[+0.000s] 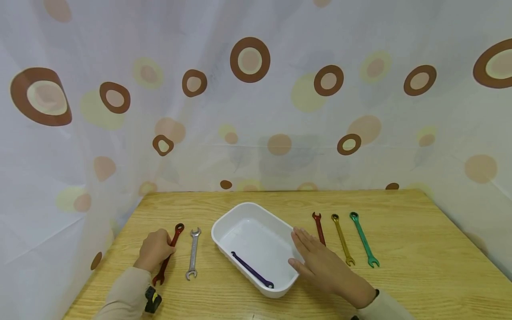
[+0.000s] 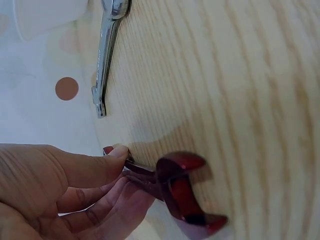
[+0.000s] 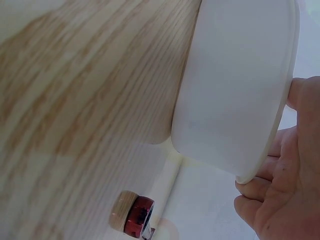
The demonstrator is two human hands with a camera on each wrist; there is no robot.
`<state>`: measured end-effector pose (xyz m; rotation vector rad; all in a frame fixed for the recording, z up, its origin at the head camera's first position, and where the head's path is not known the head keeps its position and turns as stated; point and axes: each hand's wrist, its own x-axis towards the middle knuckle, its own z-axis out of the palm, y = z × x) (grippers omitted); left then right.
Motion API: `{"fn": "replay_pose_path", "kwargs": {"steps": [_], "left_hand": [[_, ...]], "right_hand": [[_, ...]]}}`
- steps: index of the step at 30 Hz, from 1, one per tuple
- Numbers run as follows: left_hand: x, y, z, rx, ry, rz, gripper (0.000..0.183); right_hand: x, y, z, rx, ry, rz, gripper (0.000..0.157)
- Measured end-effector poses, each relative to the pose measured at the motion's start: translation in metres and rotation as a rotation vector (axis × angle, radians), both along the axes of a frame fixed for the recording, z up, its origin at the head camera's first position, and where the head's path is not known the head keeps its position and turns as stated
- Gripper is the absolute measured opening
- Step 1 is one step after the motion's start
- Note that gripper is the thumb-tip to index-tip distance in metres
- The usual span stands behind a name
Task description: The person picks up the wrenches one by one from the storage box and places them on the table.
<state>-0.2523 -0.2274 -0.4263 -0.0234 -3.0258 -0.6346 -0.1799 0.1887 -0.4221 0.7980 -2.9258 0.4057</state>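
Note:
At the left of the table, my left hand point(image 1: 155, 250) pinches a dark red combination wrench point(image 1: 174, 236) by its shank, between thumb and fingers. The open end point(image 2: 185, 197) of that wrench faces the left wrist camera. A silver open-end wrench point(image 1: 194, 254) lies just to its right. My right hand point(image 1: 320, 266) is at the right side of a white plastic tub point(image 1: 251, 205), fingers extended. In the right wrist view its fingertips are against the tub's rim point(image 3: 285, 100). Inside the tub, a dark purple wrench point(image 1: 251, 269) lies along the near left wall.
Right of the tub lie another red wrench point(image 1: 318, 226), partly behind the right hand, a gold wrench point(image 1: 342, 240) and a green wrench point(image 1: 364, 239). All lie on a wooden table point(image 1: 424, 249). A patterned curtain point(image 1: 256, 115) hangs behind and along the sides.

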Motion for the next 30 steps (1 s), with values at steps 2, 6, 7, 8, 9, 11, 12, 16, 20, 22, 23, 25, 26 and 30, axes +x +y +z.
{"fn": "replay_pose_path", "kwargs": {"steps": [2, 6, 7, 8, 9, 11, 12, 16, 20, 22, 23, 25, 26, 30], "left_hand": [[0.0, -0.001, -0.001, 0.001, -0.002, 0.0, 0.015], [0.001, -0.001, -0.001, 0.003, -0.009, 0.006, 0.015], [0.001, -0.001, -0.001, 0.003, -0.011, 0.005, 0.016], [0.001, -0.001, -0.001, 0.004, -0.013, 0.006, 0.016], [0.001, -0.002, -0.001, 0.006, -0.017, 0.008, 0.016], [0.0, -0.002, -0.002, 0.008, -0.027, 0.008, 0.017], [0.0, -0.003, -0.002, 0.006, -0.034, 0.006, 0.017], [-0.002, -0.005, -0.002, -0.003, -0.08, 0.007, 0.017], [-0.003, -0.007, 0.003, 0.001, -0.124, -0.011, 0.02], [-0.005, -0.006, 0.008, 0.0, -0.125, -0.039, 0.026], [-0.006, -0.005, 0.011, 0.002, -0.117, -0.059, 0.029], [-0.007, 0.0, 0.018, 0.019, -0.09, -0.101, 0.034], [-0.008, 0.004, 0.022, 0.03, -0.072, -0.125, 0.036], [-0.01, 0.021, 0.037, 0.111, -0.01, -0.222, 0.036]], "right_hand": [[0.0, 0.0, 0.0, 0.002, 0.0, 0.0, 0.071], [0.0, 0.0, 0.0, 0.003, 0.0, 0.0, 0.071], [0.0, 0.0, 0.0, 0.004, 0.0, 0.0, 0.071], [0.0, 0.0, 0.0, 0.005, 0.0, -0.001, 0.071], [0.0, 0.0, 0.0, 0.005, 0.0, -0.001, 0.071], [0.0, 0.0, -0.001, 0.007, 0.001, -0.001, 0.071], [0.0, 0.0, -0.001, 0.007, 0.002, -0.001, 0.071], [0.0, 0.0, -0.001, 0.006, 0.01, 0.004, 0.071], [-0.001, 0.0, -0.002, 0.008, 0.012, 0.004, 0.071], [-0.001, 0.0, -0.003, 0.011, 0.016, 0.002, 0.071], [-0.001, 0.0, -0.003, 0.012, 0.019, 0.001, 0.071], [-0.001, 0.001, -0.003, 0.012, 0.026, 0.001, 0.071], [-0.002, 0.001, -0.003, 0.013, 0.03, 0.001, 0.07], [-0.002, 0.001, -0.003, 0.006, 0.035, 0.004, 0.07]]}}
